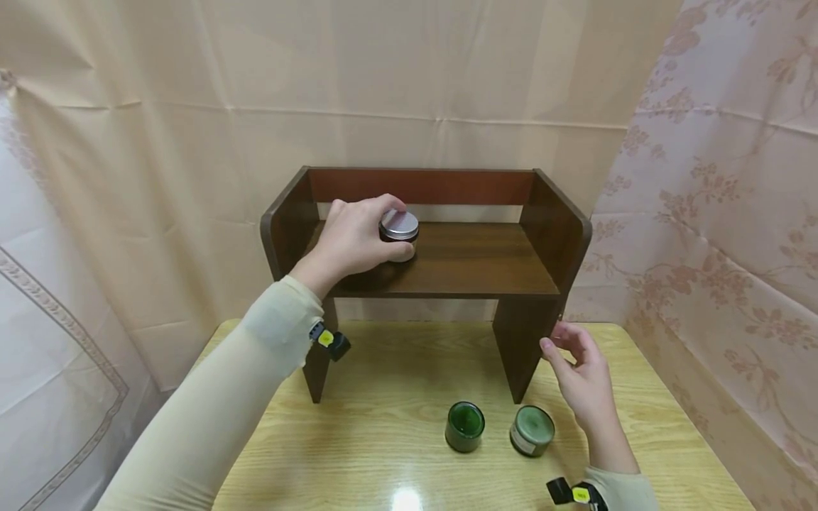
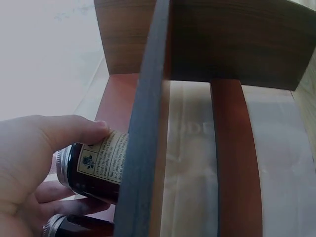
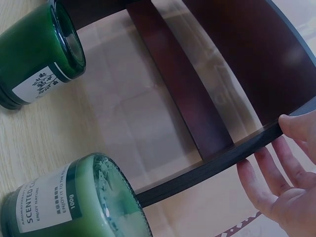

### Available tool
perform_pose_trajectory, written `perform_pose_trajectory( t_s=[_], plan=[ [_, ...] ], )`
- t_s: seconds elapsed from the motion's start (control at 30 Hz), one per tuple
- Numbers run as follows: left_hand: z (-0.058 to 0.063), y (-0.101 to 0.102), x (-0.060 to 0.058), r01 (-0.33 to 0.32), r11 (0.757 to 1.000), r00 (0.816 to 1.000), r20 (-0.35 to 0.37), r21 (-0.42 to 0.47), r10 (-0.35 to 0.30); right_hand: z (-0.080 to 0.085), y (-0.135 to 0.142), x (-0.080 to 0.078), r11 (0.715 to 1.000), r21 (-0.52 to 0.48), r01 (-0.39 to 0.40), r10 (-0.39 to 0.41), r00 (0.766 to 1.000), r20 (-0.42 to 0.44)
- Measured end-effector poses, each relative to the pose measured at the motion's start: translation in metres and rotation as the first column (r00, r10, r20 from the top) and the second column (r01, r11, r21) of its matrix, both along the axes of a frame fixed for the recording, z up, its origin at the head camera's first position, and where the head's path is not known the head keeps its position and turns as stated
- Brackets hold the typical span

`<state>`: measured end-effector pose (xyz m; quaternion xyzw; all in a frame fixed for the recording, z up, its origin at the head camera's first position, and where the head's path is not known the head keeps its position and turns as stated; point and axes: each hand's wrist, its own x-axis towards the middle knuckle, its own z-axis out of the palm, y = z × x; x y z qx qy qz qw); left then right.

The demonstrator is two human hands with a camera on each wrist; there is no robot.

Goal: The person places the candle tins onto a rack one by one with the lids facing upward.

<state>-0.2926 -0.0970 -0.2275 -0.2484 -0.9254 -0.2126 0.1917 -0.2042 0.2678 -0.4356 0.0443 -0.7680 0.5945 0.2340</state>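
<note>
My left hand (image 1: 361,234) holds a dark brown jar (image 1: 400,250) with a silver lid over the left-middle of the upper board of a dark wooden desk shelf (image 1: 486,255). In the left wrist view, its cream label (image 2: 106,157) shows, and the thumb lies along it. A second silver-lidded dark jar (image 2: 81,226) is just below those fingers; the left hand hides it in the head view. My right hand (image 1: 584,376) grips the shelf's right side panel (image 1: 527,341) lightly, thumb on the front edge and fingertips against the outer side.
Two green glass jars stand on the light wood table (image 1: 377,440) before the shelf. One is a dark green glass jar (image 1: 465,427); the other is a paler scented candle (image 1: 532,431), close to the right forearm. Cloth curtains (image 1: 447,78) hang behind and beside the table.
</note>
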Motion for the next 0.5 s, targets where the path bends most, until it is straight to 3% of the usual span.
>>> perform_pose_trajectory(
  t_s=[0.3,0.5],
  plan=[
    [0.0034,0.0024,0.0019,-0.023,0.997,0.999,0.035,-0.079,0.026,0.0000,0.0006,0.0001,1.000,0.004,0.000,0.000,1.000,-0.004],
    [0.0031,0.0021,0.0024,-0.031,0.997,0.999,0.035,-0.070,0.033,0.0002,-0.0002,-0.0002,1.000,-0.001,-0.004,0.004,1.000,-0.019]
  ],
)
